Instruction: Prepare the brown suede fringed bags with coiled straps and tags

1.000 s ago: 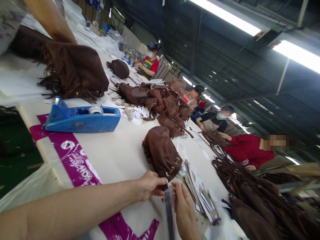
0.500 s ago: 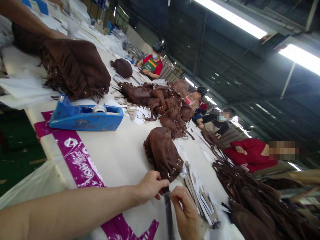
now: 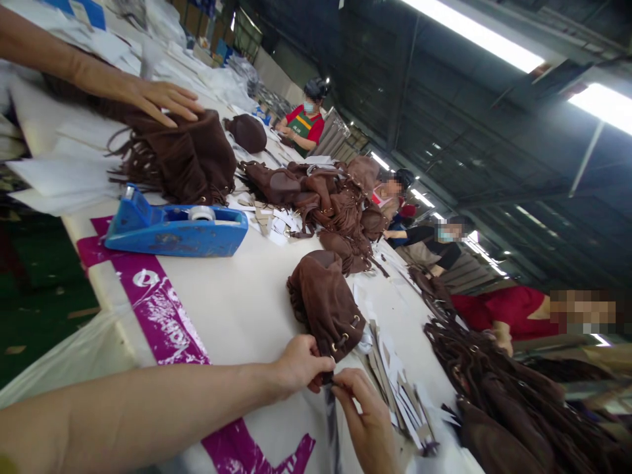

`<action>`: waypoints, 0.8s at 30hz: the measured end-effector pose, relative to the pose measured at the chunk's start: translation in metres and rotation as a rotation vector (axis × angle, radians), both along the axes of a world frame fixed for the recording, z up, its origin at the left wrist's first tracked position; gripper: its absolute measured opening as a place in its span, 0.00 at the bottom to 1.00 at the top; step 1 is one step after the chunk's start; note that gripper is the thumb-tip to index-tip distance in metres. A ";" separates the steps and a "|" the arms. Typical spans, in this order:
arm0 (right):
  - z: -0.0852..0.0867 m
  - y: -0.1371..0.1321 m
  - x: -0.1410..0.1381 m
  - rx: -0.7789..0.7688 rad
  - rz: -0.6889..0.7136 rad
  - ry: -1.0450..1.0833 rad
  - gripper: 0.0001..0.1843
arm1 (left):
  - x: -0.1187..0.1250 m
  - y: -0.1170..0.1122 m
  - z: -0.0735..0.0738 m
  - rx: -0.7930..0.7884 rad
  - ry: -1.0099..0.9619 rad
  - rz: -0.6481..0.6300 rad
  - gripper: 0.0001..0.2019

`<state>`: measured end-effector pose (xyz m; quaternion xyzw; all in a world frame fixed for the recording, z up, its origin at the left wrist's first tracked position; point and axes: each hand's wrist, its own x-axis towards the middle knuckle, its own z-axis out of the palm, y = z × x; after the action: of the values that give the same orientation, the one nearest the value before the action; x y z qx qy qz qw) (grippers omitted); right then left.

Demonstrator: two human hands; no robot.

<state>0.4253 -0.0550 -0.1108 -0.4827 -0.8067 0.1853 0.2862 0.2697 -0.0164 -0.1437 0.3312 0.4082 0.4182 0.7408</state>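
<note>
A small dark brown drawstring bag [image 3: 323, 299] with brass eyelets and fringe lies on the white table in front of me. My left hand [image 3: 303, 363] is closed at its near end, thumb and fingers pinching a dark strap. From there the strap [image 3: 333, 428] runs toward me, under what looks like a greyish clear plastic wrap. My right hand [image 3: 363, 408] pinches the strap's top end with thumb and forefinger, close beside my left fingertips. Exactly what lies between the right fingertips is partly hidden.
A blue tape dispenser [image 3: 178, 229] stands at left by purple printed tape [image 3: 165, 316]. A co-worker's hand [image 3: 165, 99] rests on a larger fringed bag [image 3: 197, 158]. Brown bags [image 3: 316, 197] are heaped beyond, straps [image 3: 474, 362] at right, and paper strips [image 3: 395, 382] near my right hand.
My right hand has moved up to my left fingertips and now pinches the strap there. The co-worker's hand at left has come into view on top of the larger bag, which has shifted.
</note>
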 end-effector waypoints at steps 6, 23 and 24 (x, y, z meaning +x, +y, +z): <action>0.002 0.002 -0.006 0.135 0.077 -0.169 0.12 | -0.003 0.000 0.005 -0.029 0.000 0.013 0.11; -0.018 0.006 -0.017 -0.096 -0.260 0.218 0.11 | -0.014 0.007 0.008 -0.159 -0.079 -0.118 0.09; -0.017 0.005 -0.015 -0.154 -0.269 0.261 0.11 | -0.014 0.007 0.008 -0.162 -0.075 -0.124 0.09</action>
<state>0.4098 -0.0503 -0.1279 -0.5785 -0.6745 0.2673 0.3728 0.2557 -0.0096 -0.1359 0.2792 0.3911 0.3492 0.8044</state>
